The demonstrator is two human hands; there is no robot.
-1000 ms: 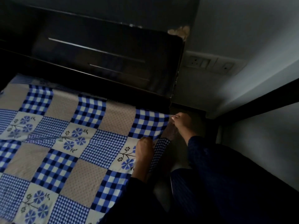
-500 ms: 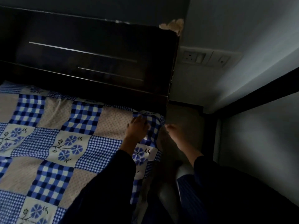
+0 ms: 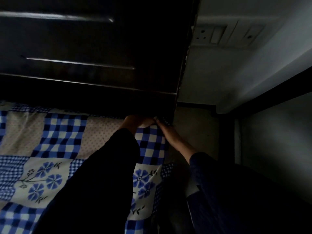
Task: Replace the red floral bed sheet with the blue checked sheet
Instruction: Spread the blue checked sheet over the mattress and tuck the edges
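The blue checked sheet [image 3: 64, 137], a patchwork of blue checks, dotted beige squares and blue flowers, covers the bed up to the dark headboard [image 3: 94, 48]. Both hands meet at the sheet's top right corner. My left hand [image 3: 135, 121] presses down on the corner by the headboard, fingers bent onto the cloth. My right hand [image 3: 166, 131] reaches along the mattress side and pinches the sheet's corner edge. No red floral sheet is in view. Dark sleeves cover both arms.
A grey wall with a socket and switch plate [image 3: 224, 33] stands right of the headboard. A narrow strip of floor [image 3: 194, 132] runs between the bed and a dark-framed panel [image 3: 270, 141] on the right. The light is dim.
Both hands have moved up the bed's right edge to the corner at the headboard, and the camera has come closer and tilted down.
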